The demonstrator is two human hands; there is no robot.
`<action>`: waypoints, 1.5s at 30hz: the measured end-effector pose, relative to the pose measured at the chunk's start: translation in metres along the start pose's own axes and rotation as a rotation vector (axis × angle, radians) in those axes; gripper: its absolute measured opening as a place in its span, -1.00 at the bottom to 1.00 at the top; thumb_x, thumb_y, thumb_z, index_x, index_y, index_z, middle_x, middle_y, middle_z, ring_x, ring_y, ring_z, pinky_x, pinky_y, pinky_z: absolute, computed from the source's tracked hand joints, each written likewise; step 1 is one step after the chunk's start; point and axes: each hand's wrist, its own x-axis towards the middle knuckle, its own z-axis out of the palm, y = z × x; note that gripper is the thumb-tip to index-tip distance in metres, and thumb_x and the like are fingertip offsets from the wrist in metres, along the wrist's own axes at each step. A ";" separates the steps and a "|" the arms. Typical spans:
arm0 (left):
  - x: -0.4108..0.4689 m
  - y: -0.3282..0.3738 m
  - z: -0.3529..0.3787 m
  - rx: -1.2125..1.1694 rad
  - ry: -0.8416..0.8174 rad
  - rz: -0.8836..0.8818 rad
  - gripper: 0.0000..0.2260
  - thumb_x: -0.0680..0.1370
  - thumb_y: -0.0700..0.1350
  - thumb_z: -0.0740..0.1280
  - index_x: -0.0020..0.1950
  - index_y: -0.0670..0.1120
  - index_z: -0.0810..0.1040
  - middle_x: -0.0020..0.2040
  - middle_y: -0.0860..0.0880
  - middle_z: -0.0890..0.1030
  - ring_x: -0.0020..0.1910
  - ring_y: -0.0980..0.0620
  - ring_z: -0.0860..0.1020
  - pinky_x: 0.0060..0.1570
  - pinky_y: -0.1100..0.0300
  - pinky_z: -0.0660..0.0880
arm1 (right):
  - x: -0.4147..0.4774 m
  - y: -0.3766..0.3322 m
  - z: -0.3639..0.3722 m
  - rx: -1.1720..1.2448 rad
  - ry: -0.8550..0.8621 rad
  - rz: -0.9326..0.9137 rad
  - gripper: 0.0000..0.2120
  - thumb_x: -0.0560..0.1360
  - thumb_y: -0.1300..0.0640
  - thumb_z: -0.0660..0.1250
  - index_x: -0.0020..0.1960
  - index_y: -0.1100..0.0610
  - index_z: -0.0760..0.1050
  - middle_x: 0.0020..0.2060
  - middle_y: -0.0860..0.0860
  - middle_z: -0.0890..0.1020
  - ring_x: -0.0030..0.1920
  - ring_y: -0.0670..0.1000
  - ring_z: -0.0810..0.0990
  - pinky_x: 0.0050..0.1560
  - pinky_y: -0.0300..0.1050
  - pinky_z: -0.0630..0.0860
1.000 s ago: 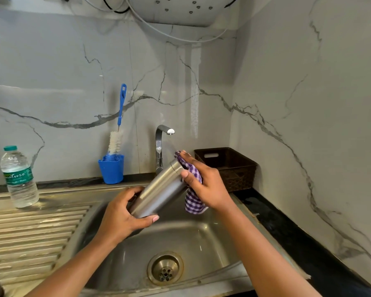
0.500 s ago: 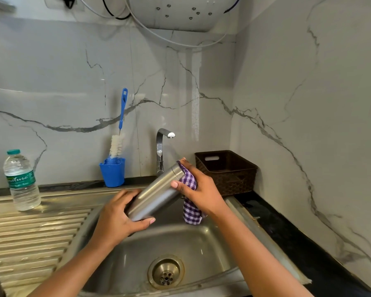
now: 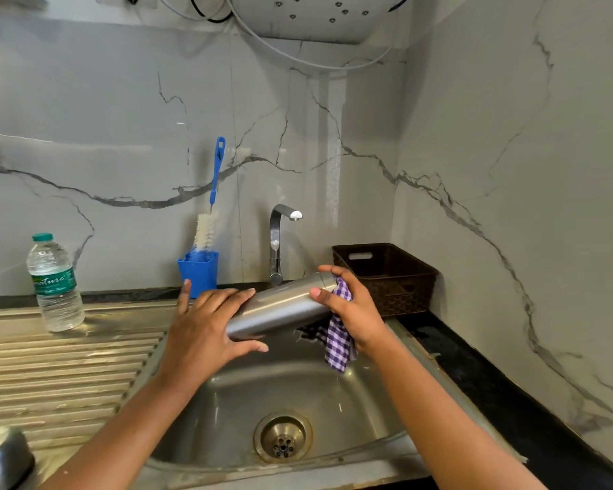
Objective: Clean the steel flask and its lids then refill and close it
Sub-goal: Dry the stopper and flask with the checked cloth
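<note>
1. We found the steel flask [image 3: 284, 305] held in the air over the basin of the sink [image 3: 227, 412], lying tilted, its base low towards the left and its neck raised towards the right.
2. The left hand [image 3: 206, 327] held the base end, thumb beneath and fingers laid loosely over the top, the forefinger lifted clear. The right hand [image 3: 351, 309] gripped the neck end through a purple checked cloth [image 3: 338, 343], thumb across the front, and the cloth's loose tail hung down towards the basin.
3. We judged the step in hand to be wiping the outside dry. To do it well, we thought the left hand should turn the body while the right hand slid the cloth along its length, so that every side was covered, base rim included. The hold at the base needed to be firm, since smooth steel slips easily, and the work was best kept low over the basin.
4. The flask showed a plain brushed-steel body with a soft sheen and no dents that we could make out. Its mouth was hidden by hand and cloth, so we could not tell whether a lid was on.
5. Further out, a water bottle [image 3: 55, 284] stood on the drainboard [image 3: 68, 366], likely for the refill, and a bottle brush [image 3: 206, 229] stood in a blue cup [image 3: 199, 275] behind the sink
</note>
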 end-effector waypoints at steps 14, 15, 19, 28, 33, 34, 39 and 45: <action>-0.007 -0.041 -0.010 -1.628 -0.325 -0.987 -0.48 0.25 -0.03 0.52 0.14 -0.20 0.54 -0.08 -0.23 0.67 -0.28 0.00 0.67 -0.38 0.26 0.60 | 0.002 0.011 -0.021 0.221 0.030 -0.055 -0.50 0.31 0.14 0.45 0.24 -0.05 0.48 0.17 0.08 0.46 0.14 0.17 0.52 0.06 0.20 0.57; -0.007 -0.042 -0.008 -1.623 -0.313 -0.967 -0.43 0.21 -0.02 0.57 0.15 -0.21 0.54 -0.10 -0.22 0.67 -0.28 0.01 0.67 -0.36 0.26 0.60 | 0.002 0.012 -0.022 0.227 0.020 -0.060 -0.48 0.31 0.15 0.47 0.24 -0.05 0.47 0.19 0.08 0.45 0.15 0.16 0.52 0.06 0.19 0.57; -0.005 -0.040 -0.010 -1.584 -0.305 -0.862 -0.17 -0.06 0.07 0.68 0.14 -0.15 0.56 -0.13 -0.07 0.70 -0.22 0.05 0.67 -0.32 0.25 0.61 | 0.005 0.016 -0.036 0.206 -0.106 -0.065 -0.29 0.19 0.06 0.54 0.31 -0.09 0.41 0.25 0.04 0.44 0.17 0.13 0.51 0.08 0.05 0.57; 0.002 -0.023 -0.019 -1.487 -0.175 -0.628 -0.23 -0.03 0.21 0.64 0.12 0.00 0.60 0.01 -0.04 0.69 -0.02 0.08 0.64 -0.13 0.31 0.56 | 0.007 0.025 -0.057 0.216 -0.175 0.031 -0.07 0.03 -0.09 0.64 0.35 -0.14 0.38 0.31 0.05 0.41 0.26 0.17 0.45 0.15 0.00 0.51; 0.003 -0.020 -0.022 -1.478 -0.144 -0.587 -0.28 0.00 0.23 0.62 0.11 0.05 0.60 0.02 -0.01 0.68 -0.02 0.09 0.64 -0.12 0.31 0.56 | 0.006 0.033 -0.048 0.325 -0.115 0.121 -0.06 -0.01 -0.08 0.66 0.32 -0.06 0.43 0.25 0.13 0.46 0.17 0.19 0.51 -0.02 -0.02 0.57; 0.003 -0.018 -0.022 -1.480 -0.152 -0.588 -0.27 0.00 0.25 0.62 0.12 0.05 0.59 0.01 0.00 0.68 -0.02 0.10 0.64 -0.13 0.31 0.56 | 0.005 0.034 -0.046 0.354 -0.096 0.126 -0.07 -0.02 -0.07 0.66 0.31 -0.03 0.44 0.23 0.14 0.48 0.15 0.20 0.53 -0.03 0.00 0.58; 0.003 -0.021 -0.021 -1.494 -0.180 -0.600 -0.26 0.00 0.24 0.63 0.15 0.11 0.58 0.01 0.02 0.68 -0.02 0.11 0.64 -0.11 0.28 0.57 | 0.008 0.037 -0.038 0.426 -0.055 0.122 -0.09 -0.03 -0.06 0.67 0.28 -0.01 0.47 0.19 0.15 0.51 0.14 0.22 0.54 0.06 0.12 0.56; 0.007 -0.020 -0.024 -1.480 -0.019 -0.571 -0.29 0.00 0.19 0.63 0.09 0.00 0.60 -0.05 0.00 0.70 -0.07 0.09 0.64 -0.04 0.27 0.57 | 0.005 0.028 -0.038 0.245 0.015 0.044 -0.25 0.11 -0.11 0.62 0.27 -0.08 0.49 0.19 0.08 0.53 0.16 0.18 0.56 0.09 0.14 0.57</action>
